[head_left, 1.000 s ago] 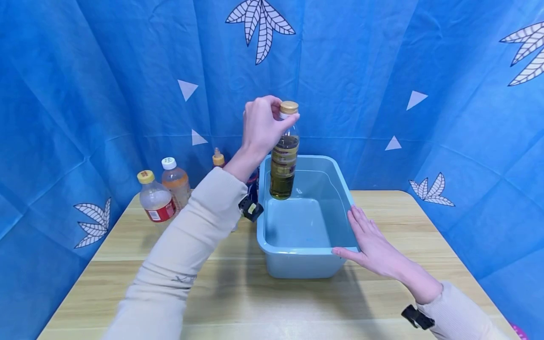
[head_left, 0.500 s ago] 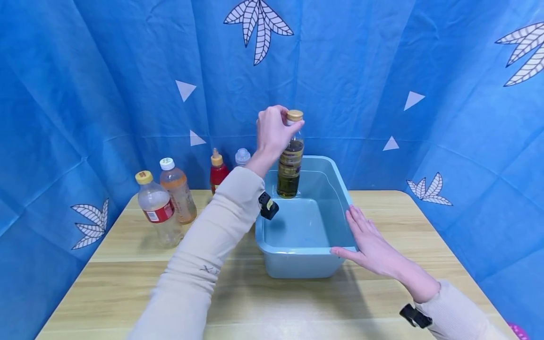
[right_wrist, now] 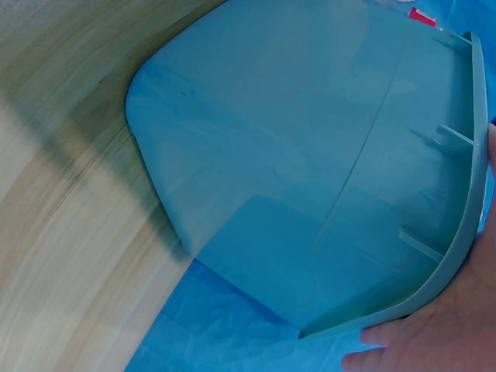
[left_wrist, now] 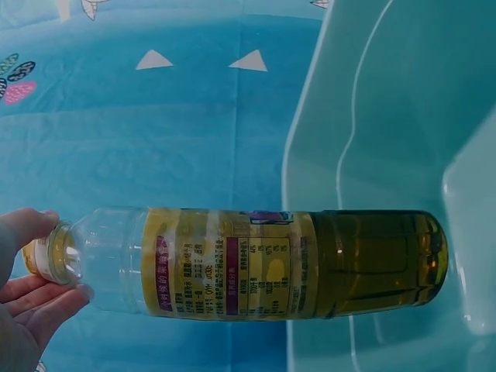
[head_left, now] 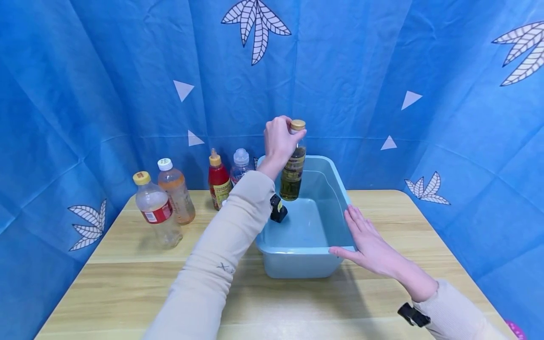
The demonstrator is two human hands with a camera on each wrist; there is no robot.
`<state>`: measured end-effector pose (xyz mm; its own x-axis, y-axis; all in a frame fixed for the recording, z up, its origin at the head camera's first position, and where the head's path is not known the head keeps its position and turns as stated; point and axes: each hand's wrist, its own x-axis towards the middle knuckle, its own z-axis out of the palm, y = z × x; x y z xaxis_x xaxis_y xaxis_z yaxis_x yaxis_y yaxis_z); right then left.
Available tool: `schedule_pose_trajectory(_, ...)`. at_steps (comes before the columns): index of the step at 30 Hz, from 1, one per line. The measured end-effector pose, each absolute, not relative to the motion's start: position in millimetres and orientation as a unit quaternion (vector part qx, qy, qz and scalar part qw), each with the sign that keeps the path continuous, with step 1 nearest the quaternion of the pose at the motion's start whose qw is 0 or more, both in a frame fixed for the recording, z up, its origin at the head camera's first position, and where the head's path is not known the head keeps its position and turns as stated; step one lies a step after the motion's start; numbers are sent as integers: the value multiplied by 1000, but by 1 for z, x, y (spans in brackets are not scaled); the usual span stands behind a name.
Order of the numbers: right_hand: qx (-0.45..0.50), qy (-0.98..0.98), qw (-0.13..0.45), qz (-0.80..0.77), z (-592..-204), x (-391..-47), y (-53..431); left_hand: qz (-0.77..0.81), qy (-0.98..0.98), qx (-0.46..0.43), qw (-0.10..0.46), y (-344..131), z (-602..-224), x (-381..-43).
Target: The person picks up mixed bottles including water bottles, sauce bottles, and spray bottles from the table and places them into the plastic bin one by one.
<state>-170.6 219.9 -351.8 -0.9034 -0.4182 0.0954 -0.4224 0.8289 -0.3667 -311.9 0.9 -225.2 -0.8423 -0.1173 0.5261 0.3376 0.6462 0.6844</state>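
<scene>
Thumb and fingers of my left hand (head_left: 279, 140) pinch the neck of a clear bottle of yellow-brown oil (head_left: 293, 174), just below its gold cap. The bottle hangs nearly upright, its base down inside the far left part of a light blue plastic tub (head_left: 297, 250). In the left wrist view, a yellow printed label wraps the oil bottle (left_wrist: 232, 263), with the tub wall (left_wrist: 325, 139) behind it. My right hand (head_left: 374, 250) rests on the tub's near right corner, fingers straight along the side rim and thumb along the front rim. The right wrist view shows the tub's outer wall (right_wrist: 271, 139).
Left of the tub stand a yellow-capped bottle with a red label (head_left: 158, 213), a white-capped bottle (head_left: 177, 196), a red sauce bottle (head_left: 219, 182) and a clear-capped bottle (head_left: 241, 163), partly hidden by my left arm. Blue curtain (head_left: 361, 71) encloses the wooden table (head_left: 127, 283).
My left hand has carried the oil bottle rightward and lowered it over the tub. The bottles behind my left arm have come into sight. My right hand has stayed on the rim.
</scene>
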Motion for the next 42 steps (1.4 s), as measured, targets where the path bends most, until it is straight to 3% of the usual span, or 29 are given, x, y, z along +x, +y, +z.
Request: schedule_pose_trajectory(42, 212, -960, 3, 183, -349, -169, 216, -509, -828, -26, 233, 28, -298, -345)
